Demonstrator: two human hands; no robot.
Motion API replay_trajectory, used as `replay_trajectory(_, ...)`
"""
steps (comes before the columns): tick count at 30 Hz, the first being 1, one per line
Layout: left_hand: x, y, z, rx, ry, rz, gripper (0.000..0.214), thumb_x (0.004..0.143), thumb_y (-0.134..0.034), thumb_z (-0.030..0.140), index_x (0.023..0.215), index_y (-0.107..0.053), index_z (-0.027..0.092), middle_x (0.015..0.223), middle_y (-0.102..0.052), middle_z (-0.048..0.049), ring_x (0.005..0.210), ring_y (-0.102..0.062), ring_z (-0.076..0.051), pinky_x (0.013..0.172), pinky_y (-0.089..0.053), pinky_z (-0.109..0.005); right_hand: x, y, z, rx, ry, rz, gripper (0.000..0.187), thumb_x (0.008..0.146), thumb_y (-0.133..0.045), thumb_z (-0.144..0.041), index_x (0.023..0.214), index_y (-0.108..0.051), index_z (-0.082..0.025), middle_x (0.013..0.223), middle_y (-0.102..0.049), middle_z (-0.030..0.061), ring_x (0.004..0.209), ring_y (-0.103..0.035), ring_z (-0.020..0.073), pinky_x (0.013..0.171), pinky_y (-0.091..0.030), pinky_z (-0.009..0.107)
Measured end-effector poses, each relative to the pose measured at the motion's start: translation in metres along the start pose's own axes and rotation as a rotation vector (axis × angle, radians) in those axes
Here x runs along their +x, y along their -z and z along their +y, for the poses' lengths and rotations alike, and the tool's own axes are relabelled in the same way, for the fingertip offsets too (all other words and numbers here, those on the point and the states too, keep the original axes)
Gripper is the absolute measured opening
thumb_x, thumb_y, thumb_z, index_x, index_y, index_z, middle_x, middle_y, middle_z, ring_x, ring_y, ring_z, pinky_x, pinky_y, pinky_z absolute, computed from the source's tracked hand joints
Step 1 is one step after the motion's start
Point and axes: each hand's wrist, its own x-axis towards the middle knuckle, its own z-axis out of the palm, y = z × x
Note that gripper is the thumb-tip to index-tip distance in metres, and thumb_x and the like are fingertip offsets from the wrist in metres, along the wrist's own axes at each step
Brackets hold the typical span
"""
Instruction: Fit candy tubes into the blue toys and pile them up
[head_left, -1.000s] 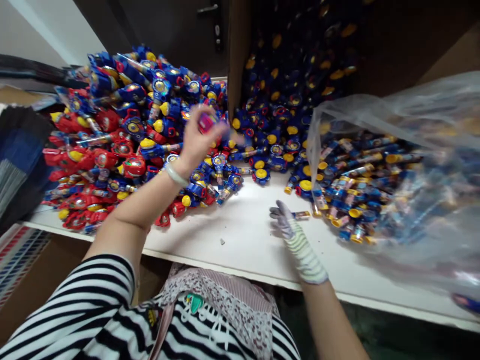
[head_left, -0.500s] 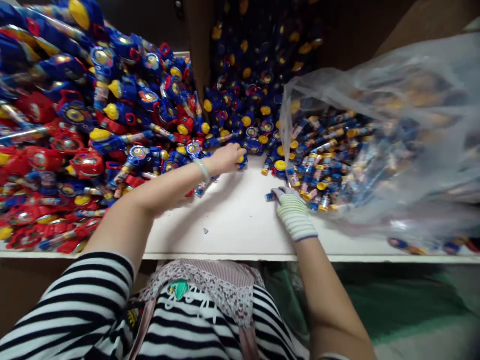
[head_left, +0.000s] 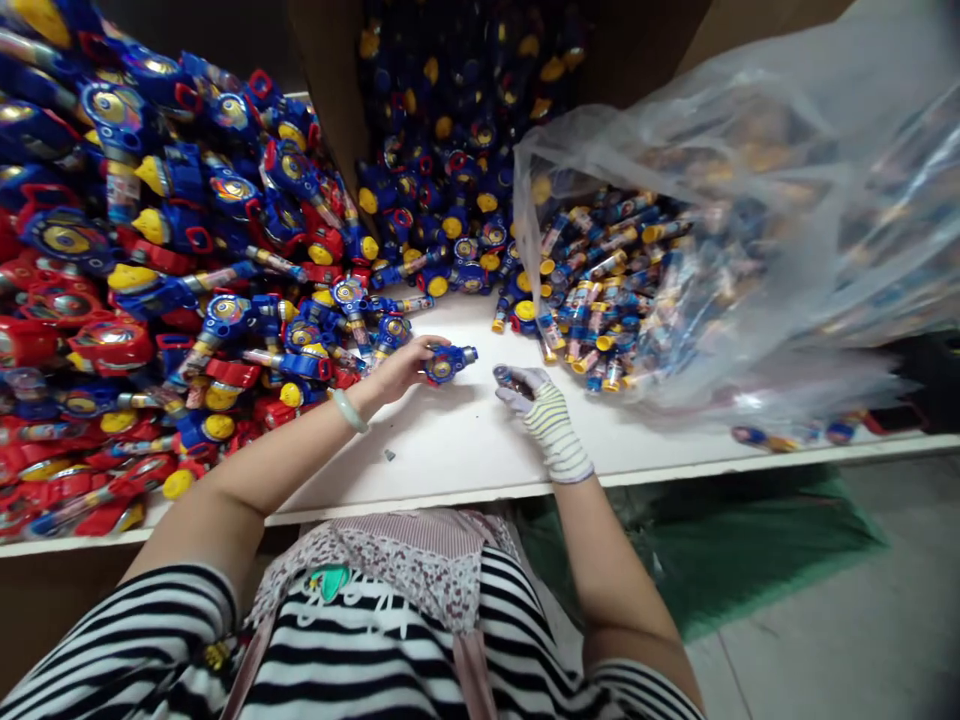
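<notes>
My left hand [head_left: 405, 369], bare and with a pale bangle at the wrist, grips a blue plastic toy piece [head_left: 448, 363] just above the white table [head_left: 442, 450]. The piece has a round patterned face and a short stub pointing right. My right hand [head_left: 536, 400], in a striped glove, is closed around a small tube [head_left: 507, 376] with a blue end; the fingers hide most of it. A short gap separates the stub from the tube. Several similar tubes with yellow ends [head_left: 600, 320] lie in a clear plastic bag [head_left: 720, 150] beyond my right hand.
A large heap of blue and red toys with tubes attached [head_left: 172, 300] covers the left side. Behind, a dark box [head_left: 322, 90] stands beside more blue pieces [head_left: 457, 200]. A small grey scrap [head_left: 389, 455] lies near the table's front edge [head_left: 450, 497].
My left hand has drawn the blue toy piece away from the back pile, nearer to me. My right hand has lifted and turned the tube toward it. The view has shifted right.
</notes>
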Motion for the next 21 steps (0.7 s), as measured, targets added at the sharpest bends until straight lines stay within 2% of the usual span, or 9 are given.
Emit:
replay_trajectory(2, -0.008, 0.002, -0.001, -0.178, 0.041, 0.045, 0.04, 0.071, -0.059, 0.043, 0.102, -0.061, 0.018, 0.094, -0.062, -0.0048, 0.073, -0.059, -0.017, 0.054, -0.047, -0.025, -0.004, -0.003, -0.01, 0.218, -0.077, 0.024, 0.039, 0.076, -0.069, -0.045, 0.106, -0.06, -0.022, 0.094, -0.064, 0.0038, 0.083, -0.064, 0.0202, 0.08, -0.053, 0.04)
replay_trajectory(4, -0.013, 0.0, -0.001, -0.191, 0.027, 0.088, 0.038, 0.071, -0.065, 0.047, 0.095, -0.059, 0.018, 0.084, -0.059, -0.0021, 0.066, -0.056, -0.013, 0.048, -0.042, -0.021, -0.006, -0.009, -0.018, 0.352, -0.125, 0.027, 0.039, 0.075, -0.07, -0.043, 0.104, -0.054, -0.023, 0.09, -0.063, 0.0015, 0.074, -0.064, 0.0177, 0.072, -0.054, 0.037)
replay_trajectory(5, -0.015, -0.002, 0.0, -0.152, 0.007, 0.101, 0.038, 0.07, -0.069, 0.046, 0.093, -0.058, 0.018, 0.08, -0.057, -0.0006, 0.063, -0.054, -0.012, 0.047, -0.04, -0.019, -0.005, -0.012, -0.021, 0.351, -0.126, 0.032, 0.039, 0.074, -0.07, -0.041, 0.102, -0.052, -0.022, 0.09, -0.063, 0.0013, 0.073, -0.064, 0.0173, 0.07, -0.053, 0.036)
replay_trajectory(9, -0.018, -0.007, 0.0, -0.018, -0.089, 0.059, 0.041, 0.067, -0.078, 0.038, 0.096, -0.057, 0.018, 0.078, -0.054, 0.0016, 0.062, -0.052, -0.009, 0.046, -0.038, -0.017, 0.0, -0.018, -0.028, 0.076, -0.022, 0.017, 0.034, 0.074, -0.067, -0.038, 0.1, -0.055, -0.019, 0.094, -0.064, 0.0068, 0.082, -0.064, 0.0209, 0.078, -0.053, 0.039)
replay_trajectory(12, -0.021, -0.005, 0.002, -0.035, -0.114, 0.038, 0.045, 0.071, -0.076, 0.044, 0.103, -0.058, 0.018, 0.088, -0.057, -0.0016, 0.067, -0.056, -0.011, 0.048, -0.042, -0.019, 0.002, -0.015, -0.031, -0.104, 0.1, -0.028, 0.036, 0.083, -0.058, -0.039, 0.111, -0.059, -0.018, 0.108, -0.066, 0.0123, 0.098, -0.063, 0.0256, 0.088, -0.051, 0.043)
replay_trajectory(14, -0.023, -0.004, 0.004, -0.008, -0.135, 0.044, 0.046, 0.073, -0.074, 0.047, 0.104, -0.057, 0.018, 0.088, -0.057, -0.002, 0.065, -0.055, -0.011, 0.047, -0.042, -0.019, 0.001, -0.013, -0.034, -0.209, 0.187, -0.099, 0.037, 0.086, -0.055, -0.039, 0.116, -0.061, -0.019, 0.112, -0.066, 0.0126, 0.102, -0.063, 0.0265, 0.091, -0.05, 0.043)
replay_trajectory(16, -0.023, -0.004, 0.007, 0.071, -0.165, 0.054, 0.044, 0.076, -0.071, 0.051, 0.103, -0.057, 0.018, 0.083, -0.055, -0.0009, 0.061, -0.052, -0.01, 0.045, -0.04, -0.019, -0.001, -0.013, -0.041, -0.3, 0.25, -0.184, 0.036, 0.089, -0.054, -0.039, 0.118, -0.062, -0.02, 0.11, -0.067, 0.0117, 0.099, -0.064, 0.0257, 0.088, -0.051, 0.041)
replay_trajectory(18, -0.023, -0.005, 0.013, 0.195, -0.207, 0.063, 0.041, 0.079, -0.068, 0.051, 0.101, -0.056, 0.018, 0.077, -0.054, 0.0004, 0.058, -0.049, -0.009, 0.045, -0.038, -0.019, -0.002, -0.015, -0.049, -0.402, 0.276, -0.211, 0.037, 0.092, -0.05, -0.04, 0.12, -0.062, -0.019, 0.11, -0.068, 0.0126, 0.095, -0.065, 0.0252, 0.084, -0.052, 0.038)
replay_trajectory(21, -0.023, -0.004, 0.028, 0.408, -0.298, 0.029, 0.034, 0.08, -0.067, 0.046, 0.095, -0.059, 0.017, 0.076, -0.057, -0.0003, 0.063, -0.051, -0.011, 0.055, -0.042, -0.021, -0.004, -0.018, -0.063, -0.533, 0.276, -0.226, 0.038, 0.093, -0.046, -0.043, 0.117, -0.064, -0.017, 0.107, -0.069, 0.0146, 0.086, -0.065, 0.025, 0.077, -0.05, 0.036)
